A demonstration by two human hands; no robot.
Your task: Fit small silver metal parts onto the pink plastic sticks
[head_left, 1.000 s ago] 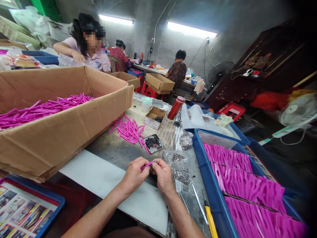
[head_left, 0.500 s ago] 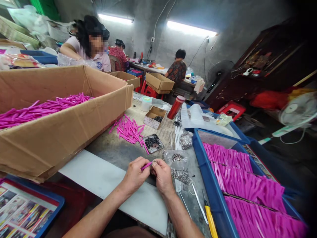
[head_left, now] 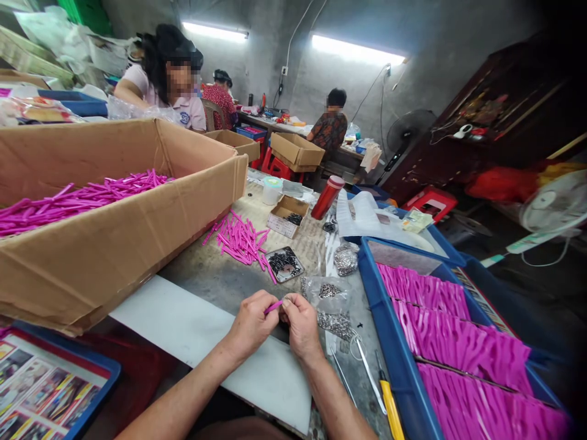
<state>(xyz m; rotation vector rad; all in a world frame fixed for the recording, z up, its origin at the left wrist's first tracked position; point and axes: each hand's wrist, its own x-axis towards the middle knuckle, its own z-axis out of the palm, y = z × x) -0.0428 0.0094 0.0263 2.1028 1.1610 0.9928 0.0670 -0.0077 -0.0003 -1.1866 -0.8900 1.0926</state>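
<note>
My left hand (head_left: 255,319) is closed around a short magenta stick (head_left: 273,307), whose end points toward the other hand. Thumb and fingers of my right hand (head_left: 299,319) are pinched at that end; whatever lies between them is too small and hidden to name. Both hands are close together above the front of the worktable. Just beyond them is a small square tray (head_left: 285,265) of black parts, with a loose pile of magenta sticks (head_left: 241,238) to its left. Right of my hands lie plastic bags of small metal parts (head_left: 328,291).
At left stands a big cardboard box (head_left: 183,201) holding many magenta sticks. A blue crate (head_left: 389,342) with rows of magenta pieces is at right. Near it lie a yellow-handled tool (head_left: 391,408) and tweezers (head_left: 369,373). A red flask (head_left: 326,198) stands farther back. Several co-workers sit beyond.
Both hands keep almost the same place and grip. The magenta stick has shifted slightly to the right, and the whole view has moved a little.
</note>
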